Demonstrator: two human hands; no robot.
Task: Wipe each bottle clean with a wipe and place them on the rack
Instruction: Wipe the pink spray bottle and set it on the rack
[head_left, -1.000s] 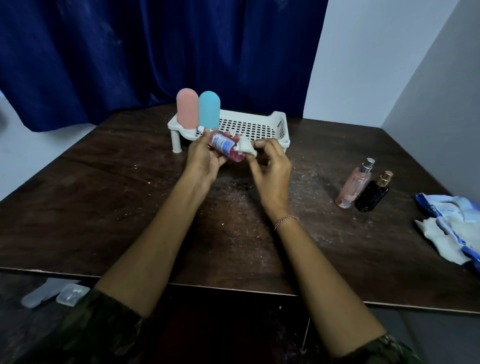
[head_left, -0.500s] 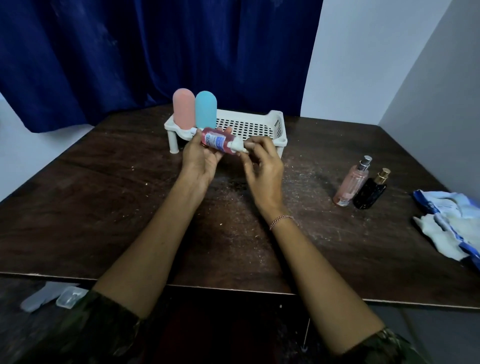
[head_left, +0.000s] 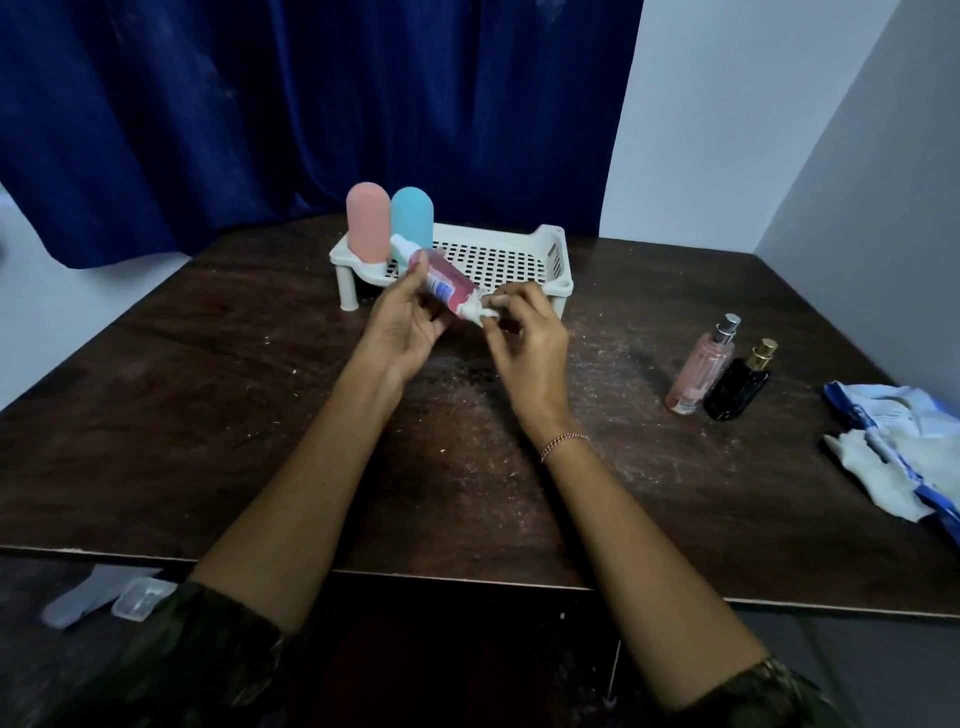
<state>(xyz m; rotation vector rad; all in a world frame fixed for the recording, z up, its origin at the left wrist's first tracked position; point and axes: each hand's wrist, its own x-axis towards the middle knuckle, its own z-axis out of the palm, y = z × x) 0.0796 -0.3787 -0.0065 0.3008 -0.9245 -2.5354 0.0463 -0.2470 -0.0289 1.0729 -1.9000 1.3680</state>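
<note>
There's your dark table (head_left: 208, 441), scuffed and dusty, and at its far side the white rack (head_left: 550, 260) with the pink bottle (head_left: 368, 223) and the blue bottle (head_left: 413, 215) already standing at its left end. Off to your right lies the wipe pack (head_left: 893, 441), and nearer in the pale spray bottle (head_left: 698, 371) and the black bottle (head_left: 737, 387) wait side by side, touching. Now the action: your left hand (head_left: 402, 332) has its fingers wrapped round the red bottle (head_left: 447, 283), held tilted in the air just in front of the rack, cap toward the rack. Your right hand (head_left: 530, 343) pinches a scrap of wipe (head_left: 480, 312) against the bottle's lower end. This one looks light, small plastic, probably slick once damp, so I'd keep the hold on the labelled middle, not the cap, and squeeze gently in case the walls give. By the look of it, two bottles racked, one in hand, two to go.
</note>
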